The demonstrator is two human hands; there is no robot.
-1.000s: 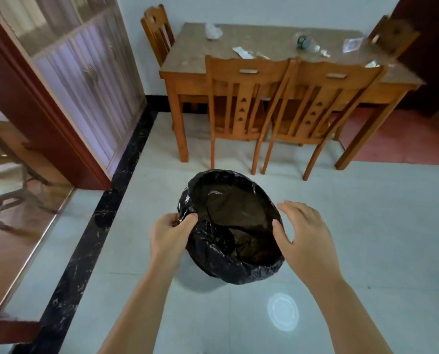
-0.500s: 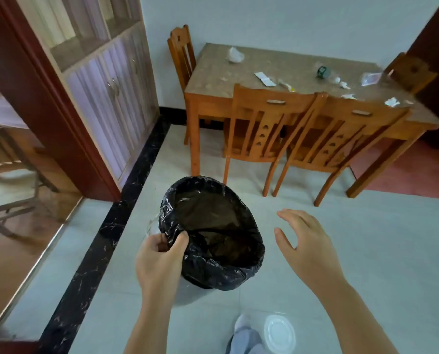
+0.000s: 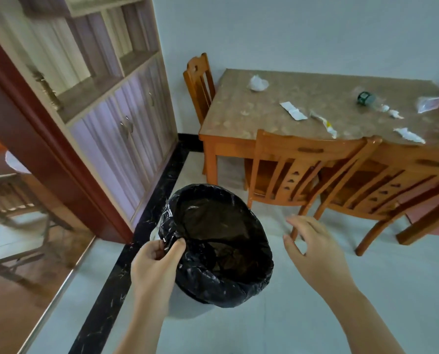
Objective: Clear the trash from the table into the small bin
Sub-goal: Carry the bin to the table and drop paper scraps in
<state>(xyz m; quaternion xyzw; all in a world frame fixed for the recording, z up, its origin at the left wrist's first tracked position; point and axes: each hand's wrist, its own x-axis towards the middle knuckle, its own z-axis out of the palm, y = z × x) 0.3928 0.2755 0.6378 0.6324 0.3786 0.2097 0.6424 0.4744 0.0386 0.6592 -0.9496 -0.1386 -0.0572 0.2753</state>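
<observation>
A small bin (image 3: 221,246) lined with a black plastic bag hangs above the floor tiles. My left hand (image 3: 157,264) grips its near left rim, pinching the bag. My right hand (image 3: 312,254) hovers to the right of the bin with fingers spread, holding nothing. On the wooden table (image 3: 238,118) at the upper right lies trash: a crumpled white wad (image 3: 258,83), a flat paper slip (image 3: 293,111), a torn wrapper (image 3: 325,123), a clear bottle with a green cap (image 3: 366,98), a white scrap (image 3: 409,135) and a clear packet (image 3: 430,103).
Two wooden chairs (image 3: 297,172) (image 3: 397,182) stand tucked in along the table's near side, another chair (image 3: 199,83) at its left end. A cabinet with shelves (image 3: 116,103) and a red door frame (image 3: 42,139) fill the left. A black floor strip (image 3: 126,264) runs beside the bin.
My right hand has let go of the bin's rim and moved away to the right. My left hand has carried the bin closer to the table, and the view has tilted up.
</observation>
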